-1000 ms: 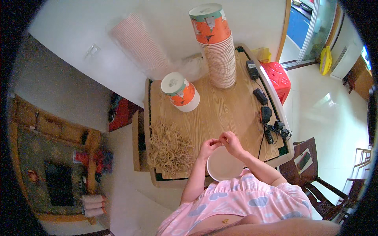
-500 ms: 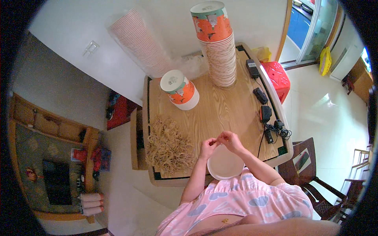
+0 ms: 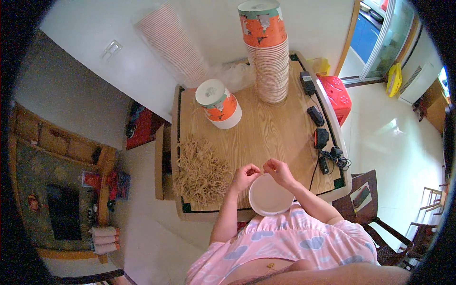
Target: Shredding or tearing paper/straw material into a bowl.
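Observation:
A white paper tub (image 3: 271, 194) sits with its open mouth toward me, between my forearms at the table's near edge. My right hand (image 3: 279, 173) is at its far rim, thumb and fingers pinched together. Beside it, my left hand (image 3: 245, 176) is closed in a pinch just off the rim's upper left. Whatever the fingertips hold is too small to make out. A tangled heap of tan twine pieces (image 3: 202, 173) lies left of my left hand. Beyond the hands, an orange and green paper tub (image 3: 220, 105) stands upside down.
A tall stack of nested tubs (image 3: 272, 71) stands at the table's far side, with a plastic-wrapped stack (image 3: 171, 42) leaning by the wall. Chargers and cables (image 3: 322, 138) line the right edge of the wooden table (image 3: 266, 137). A red stool (image 3: 336, 95) and a dark chair (image 3: 363, 202) are to the right.
My left hand has drawn a little to the left, opening a small gap between the two hands. My right hand stays at the tub's rim. The whole view has shifted slightly.

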Demonstrator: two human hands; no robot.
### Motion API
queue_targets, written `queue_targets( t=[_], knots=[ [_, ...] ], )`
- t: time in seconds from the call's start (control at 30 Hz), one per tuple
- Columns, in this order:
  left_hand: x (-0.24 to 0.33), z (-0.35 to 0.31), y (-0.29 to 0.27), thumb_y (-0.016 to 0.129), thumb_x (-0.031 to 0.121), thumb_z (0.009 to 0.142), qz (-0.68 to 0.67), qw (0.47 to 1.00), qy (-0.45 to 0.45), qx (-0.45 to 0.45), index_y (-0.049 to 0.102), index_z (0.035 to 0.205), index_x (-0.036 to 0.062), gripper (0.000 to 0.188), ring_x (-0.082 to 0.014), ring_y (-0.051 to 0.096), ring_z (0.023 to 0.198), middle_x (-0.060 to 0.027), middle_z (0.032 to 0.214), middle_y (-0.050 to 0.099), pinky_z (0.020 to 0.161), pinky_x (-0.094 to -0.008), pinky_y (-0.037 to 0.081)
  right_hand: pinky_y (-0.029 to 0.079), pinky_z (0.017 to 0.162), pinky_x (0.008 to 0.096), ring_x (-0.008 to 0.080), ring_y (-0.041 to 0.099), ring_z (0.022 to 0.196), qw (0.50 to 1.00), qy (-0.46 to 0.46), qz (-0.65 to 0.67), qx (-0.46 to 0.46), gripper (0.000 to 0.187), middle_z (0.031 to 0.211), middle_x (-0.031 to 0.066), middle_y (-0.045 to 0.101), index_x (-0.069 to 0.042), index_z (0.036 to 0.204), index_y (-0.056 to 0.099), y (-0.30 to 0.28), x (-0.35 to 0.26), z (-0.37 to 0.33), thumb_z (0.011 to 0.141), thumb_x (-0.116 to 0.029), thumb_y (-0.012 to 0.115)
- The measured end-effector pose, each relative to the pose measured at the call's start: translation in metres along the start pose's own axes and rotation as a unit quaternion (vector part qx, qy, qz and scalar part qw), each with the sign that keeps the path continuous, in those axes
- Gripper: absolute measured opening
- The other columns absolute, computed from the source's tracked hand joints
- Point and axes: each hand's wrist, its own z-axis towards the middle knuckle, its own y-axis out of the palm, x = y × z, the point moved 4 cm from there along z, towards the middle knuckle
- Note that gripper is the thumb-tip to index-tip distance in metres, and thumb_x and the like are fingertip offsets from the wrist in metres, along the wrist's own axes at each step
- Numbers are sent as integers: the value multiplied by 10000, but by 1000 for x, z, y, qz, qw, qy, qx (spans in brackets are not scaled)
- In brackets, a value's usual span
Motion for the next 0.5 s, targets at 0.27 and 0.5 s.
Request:
queue_targets(
  t=[0.27,0.5],
  knots=[
    [25,7,7,686,88,737,210,974,87,24,632,783,-4,116,-83,540,614,-40,708,581,547,-234,435,479,622,291,137,586,689,1000,-7,16,20,68,739,87,622,-27,865,583,1,7,3,823,-77,563],
    [-16,9,10,683,67,740,156,986,45,39,653,810,7,97,-98,557,683,-23,730,598,609,-244,459,464,618,247,97,551,695,1000,-24,-10,7,62,726,28,587,-2,823,570,6,-4,3,831,-63,565]
  ],
)
